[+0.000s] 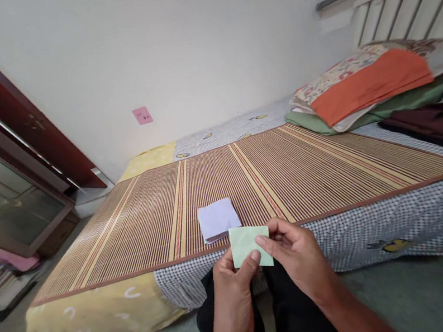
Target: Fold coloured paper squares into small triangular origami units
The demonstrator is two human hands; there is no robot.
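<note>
1. Paper (244,246), pale green and square-cornered, is up in both our hands, just off the near edge of the bed (364,233) and above our dark trousers (299,311).
2. Our left hand (230,289) grasps its lower left part: the thumb lies on the face toward us, and the other fingers are tucked behind.
3. Our right hand (298,255) grasps it at the right side, thumb pressed on the front; its other fingers are partly hidden, so we cannot tell exactly how they lie.
4. Ahead of us, lilac paper (218,218) with layered edges lies on the striped mat (130,226), close to the mat's near edge. In our view the green piece just overlaps its near right corner.
5. Yellow cloth (102,316) hangs over the bed's near left corner.
6. Toward the bed's far right corner we see an orange pillow (373,83) on green bedding (311,120); a dark folded cloth (439,122) lies at the right edge.
7. A pink note (142,115) is on the wall (206,49) beyond the far edge.
</note>
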